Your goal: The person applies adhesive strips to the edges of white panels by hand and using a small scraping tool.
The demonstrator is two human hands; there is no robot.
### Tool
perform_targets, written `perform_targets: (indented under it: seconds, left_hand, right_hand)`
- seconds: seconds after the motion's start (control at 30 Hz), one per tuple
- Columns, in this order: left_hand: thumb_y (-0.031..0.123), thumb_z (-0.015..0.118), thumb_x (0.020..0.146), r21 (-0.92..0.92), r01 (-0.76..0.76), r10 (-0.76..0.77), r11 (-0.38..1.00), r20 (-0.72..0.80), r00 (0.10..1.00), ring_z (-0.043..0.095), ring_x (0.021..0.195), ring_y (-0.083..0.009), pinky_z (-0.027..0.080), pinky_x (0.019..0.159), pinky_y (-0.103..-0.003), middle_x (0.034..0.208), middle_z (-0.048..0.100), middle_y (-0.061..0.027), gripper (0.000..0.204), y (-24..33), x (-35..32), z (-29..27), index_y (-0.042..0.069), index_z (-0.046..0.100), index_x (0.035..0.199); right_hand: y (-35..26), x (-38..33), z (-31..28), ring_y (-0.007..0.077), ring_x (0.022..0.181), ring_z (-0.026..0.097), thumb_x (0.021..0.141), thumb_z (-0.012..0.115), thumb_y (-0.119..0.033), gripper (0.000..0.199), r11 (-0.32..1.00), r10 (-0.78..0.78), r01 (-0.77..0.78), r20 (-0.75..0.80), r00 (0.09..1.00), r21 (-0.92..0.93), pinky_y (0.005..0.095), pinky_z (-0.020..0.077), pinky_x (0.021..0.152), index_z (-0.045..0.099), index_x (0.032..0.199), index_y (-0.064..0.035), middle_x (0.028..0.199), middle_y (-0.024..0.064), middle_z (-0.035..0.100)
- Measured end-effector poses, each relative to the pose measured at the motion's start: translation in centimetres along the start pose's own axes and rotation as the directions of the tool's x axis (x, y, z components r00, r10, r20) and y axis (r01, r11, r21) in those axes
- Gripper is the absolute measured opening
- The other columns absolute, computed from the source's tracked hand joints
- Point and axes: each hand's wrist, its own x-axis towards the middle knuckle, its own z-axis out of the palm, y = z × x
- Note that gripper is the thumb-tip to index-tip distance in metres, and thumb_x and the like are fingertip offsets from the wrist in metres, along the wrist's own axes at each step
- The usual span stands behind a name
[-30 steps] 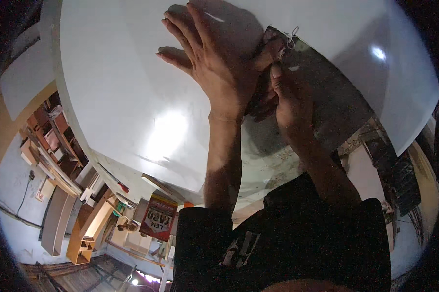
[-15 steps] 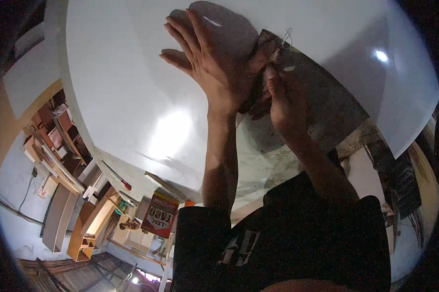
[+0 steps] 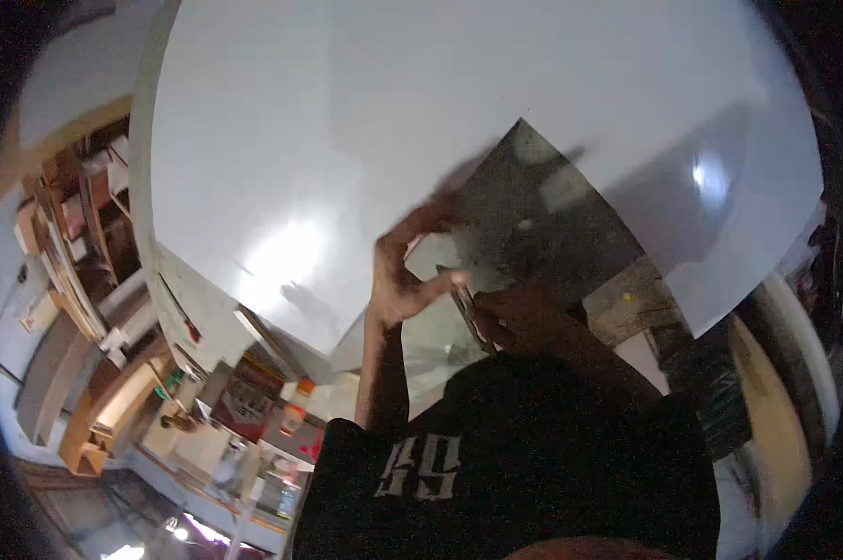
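Note:
A large glossy white sheet [image 3: 421, 75] lies before me, and a dark grey patch with a sharp corner [image 3: 533, 187] breaks into its near right part. My right hand [image 3: 524, 322], close to my body, is closed around a thin, dark, narrow tool [image 3: 468, 313], whose exact kind I cannot make out. My left hand [image 3: 403, 271] is curved with fingers and thumb apart. Its thumb touches the upper end of the tool, while its fingertips blur over the left edge of the dark patch. Shadow hides most of the right fingers.
A red-handled tool [image 3: 193, 331] lies along the left table edge [image 3: 174, 289]. Beyond it are a red can [image 3: 246, 397], an orange-and-white container [image 3: 294, 417] and shelves of wood offcuts [image 3: 85, 224]. A worn wooden board [image 3: 632, 303] shows at the right of the dark patch.
Both hands have drawn back from the dark patch's far corner toward my body. The left fingers have gone from spread to curved, and the thin tool now shows in the right hand.

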Motion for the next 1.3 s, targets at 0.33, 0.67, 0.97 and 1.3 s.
perform_targets:
  seconds: [0.33, 0.67, 0.97, 1.3]
  left_hand:
    - [0.018, 0.062, 0.099, -0.51, 0.098, -0.416, 0.855, -0.558, 0.719, 0.066, 0.076, -0.0123, 0.056, 0.068, -0.03, 0.083, 0.071, -0.0087, 0.026, -0.1, -12.6, 5.3, -0.006, 0.07, 0.098]
    - [0.014, 0.078, 0.078, 0.312, 0.389, 0.063, 0.867, -0.842, 0.536, 0.047, 0.125, -0.0339, 0.04, 0.101, -0.048, 0.139, 0.05, -0.0119, 0.064, -6.7, -22.0, 5.7, 0.01, 0.053, 0.137]
    - [0.042, 0.09, 0.063, -0.007, 0.521, 0.039, 0.853, -0.996, -0.076, 0.024, 0.142, -0.046, 0.02, 0.117, -0.052, 0.154, 0.022, -0.0317, 0.128, -10.5, -18.1, 6.2, -0.009, 0.012, 0.151]
    - [0.059, 0.088, 0.053, -0.112, 0.668, -0.049, 0.736, -0.993, -0.112, 0.015, 0.146, -0.046, 0.012, 0.118, -0.055, 0.156, 0.014, -0.034, 0.145, -10.4, -16.7, 4.9, -0.013, 0.006, 0.15]
  right_hand:
    - [-2.0, -0.6, 1.4, 0.008, 0.064, 0.053, 0.099, 0.06, -0.022, 0.02, 0.999, -0.018, 0.022, -0.126, 0.992, 0.027, 0.0267, 0.0458, 0.057, 0.062, 0.1, -0.0018, 0.081, 0.0039, 0.058]
    - [-7.5, 7.9, -0.1, 0.0217, 0.098, 0.07, 0.08, 0.082, -0.023, 0.05, 0.827, -0.118, 0.153, 0.1, 0.988, -0.542, 0.0336, 0.0549, 0.084, 0.063, 0.125, -0.0104, 0.106, 0.011, 0.071]
    - [-7.7, 16.6, 1.3, 0.0205, 0.073, 0.064, 0.07, 0.085, -0.03, 0.06, 0.296, -0.298, 0.642, 0.57, 0.766, -0.708, 0.0349, 0.0549, 0.063, 0.067, 0.126, -0.0195, 0.091, 0.0057, 0.06]
    - [-7.1, 19.1, 2.6, 0.0168, 0.074, 0.058, 0.072, 0.079, -0.042, 0.058, -0.092, -0.355, 0.792, 0.763, 0.54, -0.604, 0.0302, 0.0516, 0.063, 0.069, 0.125, -0.0213, 0.095, 0.0012, 0.054]
